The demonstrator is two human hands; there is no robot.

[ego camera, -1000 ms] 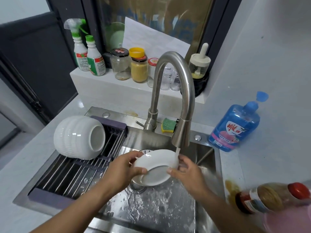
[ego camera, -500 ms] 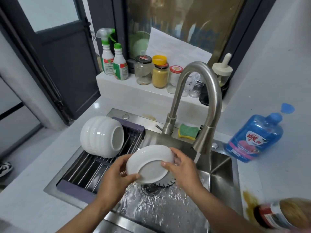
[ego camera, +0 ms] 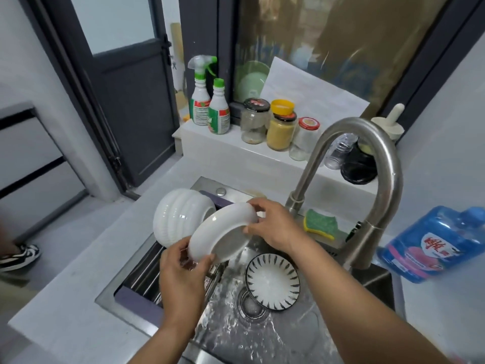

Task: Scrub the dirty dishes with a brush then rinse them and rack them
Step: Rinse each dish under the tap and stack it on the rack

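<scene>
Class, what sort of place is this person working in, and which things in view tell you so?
Probably a home kitchen: a steel sink with a curved tap, a drying rack holding a white bowl, food jars on the ledge. The left hand and right hand hold a white dish.

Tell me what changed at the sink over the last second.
The round white plate moved left, away from the steel faucet and toward the drying rack, beside the ribbed white bowl. The black-striped dish in the sink is now uncovered. The left hand and right hand keep their grip on the plate; the bowl stays racked.
</scene>
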